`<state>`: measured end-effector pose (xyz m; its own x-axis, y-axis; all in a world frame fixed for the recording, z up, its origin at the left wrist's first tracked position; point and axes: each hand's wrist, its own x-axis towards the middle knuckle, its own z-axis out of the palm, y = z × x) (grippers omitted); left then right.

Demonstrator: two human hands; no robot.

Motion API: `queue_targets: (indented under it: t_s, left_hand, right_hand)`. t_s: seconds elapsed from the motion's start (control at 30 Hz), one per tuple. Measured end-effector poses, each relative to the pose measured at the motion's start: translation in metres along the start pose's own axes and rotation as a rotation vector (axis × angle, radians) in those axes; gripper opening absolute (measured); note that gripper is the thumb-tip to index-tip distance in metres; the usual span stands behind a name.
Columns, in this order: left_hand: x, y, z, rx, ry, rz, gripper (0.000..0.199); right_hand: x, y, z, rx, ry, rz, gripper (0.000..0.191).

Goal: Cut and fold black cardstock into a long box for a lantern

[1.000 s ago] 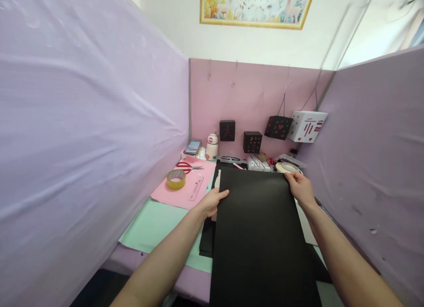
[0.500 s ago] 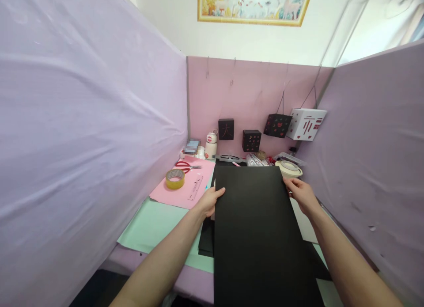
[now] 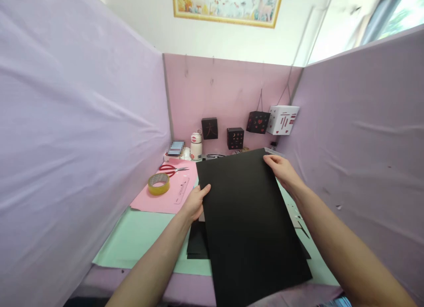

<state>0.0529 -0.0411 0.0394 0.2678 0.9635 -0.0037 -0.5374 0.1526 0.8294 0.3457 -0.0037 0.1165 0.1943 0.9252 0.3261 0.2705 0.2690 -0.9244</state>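
Note:
A large black sheet point(image 3: 248, 223) hangs tilted over the table between my hands. My left hand point(image 3: 196, 202) pinches its left edge, thumb on the front face. At the upper right corner, my right hand point(image 3: 280, 166) holds the sheet between thumb and fingers. Beneath it, more black paper point(image 3: 198, 243) lies on the green mat point(image 3: 132, 240), mostly covered by the sheet.
On pink paper point(image 3: 162, 203) at the left lie a yellow tape roll point(image 3: 158, 184), red-handled scissors point(image 3: 168, 168) and a ruler point(image 3: 182, 191). Behind stands a bottle point(image 3: 196, 147). Decorated boxes point(image 3: 235, 138) hang on the back panel; partitions rise on both sides.
The black sheet has tilted, its right upper corner raised and its lower edge now visible. My right hand has risen with it. The camera view has turned to the right.

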Motion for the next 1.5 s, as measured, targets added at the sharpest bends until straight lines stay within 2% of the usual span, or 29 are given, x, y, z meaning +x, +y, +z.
queue_targets:
  t_s: [0.13, 0.23, 0.3, 0.4, 0.47, 0.5, 0.57, 0.63, 0.67, 0.7, 0.73, 0.77, 0.83, 0.9, 1.0, 1.1, 1.27, 1.37, 1.47, 1.5]
  left_hand:
    - [-0.004, 0.007, 0.005, 0.000, -0.040, 0.021, 0.034]
    - [-0.003, 0.021, 0.016, -0.023, -0.059, 0.068, 0.034]
    - [0.003, 0.033, 0.027, -0.040, -0.072, 0.119, 0.035]
    - [0.021, 0.046, 0.042, -0.021, -0.090, 0.155, 0.036]
    - [0.033, 0.050, 0.046, 0.069, -0.018, 0.116, 0.038]
    - [0.037, 0.051, 0.046, 0.132, 0.065, 0.141, 0.041]
    - [0.040, 0.055, 0.042, 0.279, 0.295, 0.341, 0.053]
    - [0.035, 0.063, 0.040, 0.429, 0.473, 0.675, 0.069]
    - [0.031, 0.070, 0.039, 0.503, 0.490, 0.825, 0.075]
    - [0.025, 0.077, 0.040, 0.562, 0.443, 0.921, 0.078]
    - [0.020, 0.084, 0.042, 0.615, 0.350, 0.955, 0.076]
    - [0.015, 0.090, 0.045, 0.647, 0.247, 0.946, 0.069]
    - [0.010, 0.098, 0.051, 0.658, 0.088, 0.839, 0.047]
    - [0.009, 0.097, 0.054, 0.644, 0.036, 0.740, 0.026]
    - [0.011, 0.088, 0.052, 0.607, 0.084, 0.772, 0.017]
    - [0.014, 0.081, 0.047, 0.571, 0.161, 0.852, 0.013]
    - [0.014, 0.084, 0.045, 0.588, 0.148, 0.801, 0.013]
    - [0.005, 0.090, 0.052, 0.782, 0.167, 0.864, 0.013]
    - [-0.004, 0.098, 0.064, 1.154, 0.178, 1.008, 0.029]
    - [-0.006, 0.101, 0.068, 1.280, 0.162, 1.035, 0.028]
  right_hand:
    - [0.001, -0.037, 0.002, 0.029, 0.003, -0.007, 0.029]
    - [0.009, -0.073, -0.004, -0.006, 0.005, -0.063, 0.027]
    - [0.019, -0.101, -0.011, -0.065, 0.002, -0.156, 0.028]
    - [0.033, -0.146, -0.017, -0.189, 0.015, -0.386, 0.027]
    - [0.037, -0.173, -0.012, -0.352, 0.055, -0.550, 0.028]
    - [0.037, -0.184, -0.006, -0.439, 0.046, -0.615, 0.029]
    - [0.031, -0.197, 0.012, -0.604, -0.004, -0.694, 0.034]
    - [0.019, -0.198, 0.035, -0.767, -0.115, -0.733, 0.034]
    - [0.012, -0.194, 0.047, -0.841, -0.171, -0.745, 0.031]
    - [0.005, -0.188, 0.058, -0.908, -0.224, -0.756, 0.028]
    - [-0.002, -0.181, 0.068, -0.965, -0.268, -0.770, 0.025]
    - [-0.010, -0.172, 0.077, -1.011, -0.303, -0.786, 0.024]
    - [-0.022, -0.156, 0.091, -1.058, -0.352, -0.822, 0.024]
    - [-0.029, -0.144, 0.100, -1.061, -0.380, -0.841, 0.025]
    - [-0.033, -0.135, 0.102, -1.040, -0.390, -0.812, 0.027]
    - [-0.032, -0.134, 0.093, -1.030, -0.375, -0.759, 0.025]
    - [-0.033, -0.130, 0.071, -1.053, -0.330, -0.802, 0.020]
    - [-0.035, -0.122, 0.070, -1.081, -0.300, -0.881, 0.021]
    - [-0.037, -0.116, 0.074, -1.072, -0.267, -0.931, 0.022]
    - [-0.037, -0.115, 0.075, -1.064, -0.256, -0.941, 0.022]
